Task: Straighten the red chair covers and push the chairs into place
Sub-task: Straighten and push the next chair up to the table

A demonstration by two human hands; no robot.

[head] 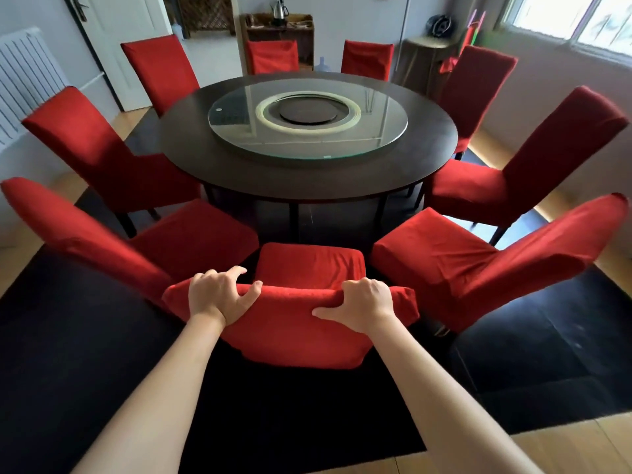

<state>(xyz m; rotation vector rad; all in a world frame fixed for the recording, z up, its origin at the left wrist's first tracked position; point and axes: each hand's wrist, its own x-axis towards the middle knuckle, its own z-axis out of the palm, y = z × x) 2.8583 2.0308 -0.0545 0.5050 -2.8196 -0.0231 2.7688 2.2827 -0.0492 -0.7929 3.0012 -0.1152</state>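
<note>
Both hands grasp the top rail of the nearest red fabric-covered dining chair (301, 323): the left hand (219, 295) wraps over the rail with fingers curled forward, the right hand (366, 304) grips the cover with thumb on the near face. The chair stands just short of the round dark wooden table (307, 179), seat front near its edge. Judgement: push evenly with both hands, keeping the back square. Room is tight; the neighbouring red chair on the left (143, 244) and the neighbouring red chair on the right (478, 265) flank the seat closely. The black rug (85, 336) may drag the legs.
</note>
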